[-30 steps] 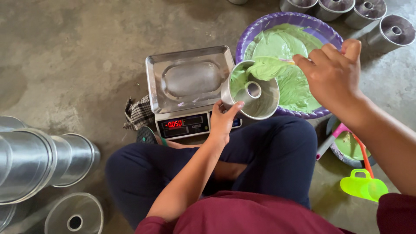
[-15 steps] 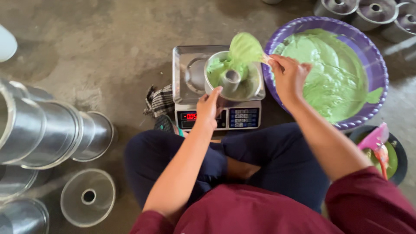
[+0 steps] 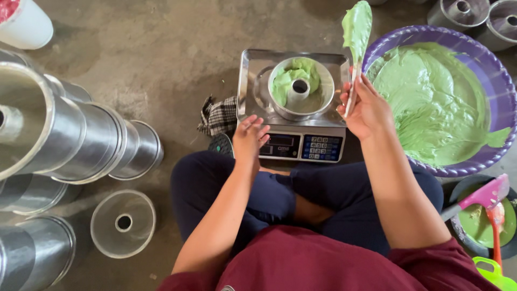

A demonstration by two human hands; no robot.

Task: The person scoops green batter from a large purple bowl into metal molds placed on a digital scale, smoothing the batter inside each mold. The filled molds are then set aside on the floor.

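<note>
Tube pan (image 3: 299,89) with green batter sits on the steel tray of a digital scale (image 3: 293,108)
Right hand (image 3: 366,110) is clamped on the handle of a batter-coated spatula (image 3: 356,32), raised between the pan and the purple basin (image 3: 484,75) of green batter; left hand (image 3: 249,137) rests with fingers loosely spread, holding nothing, at the scale's front left corner, near a checked cloth (image 3: 219,116)
</note>
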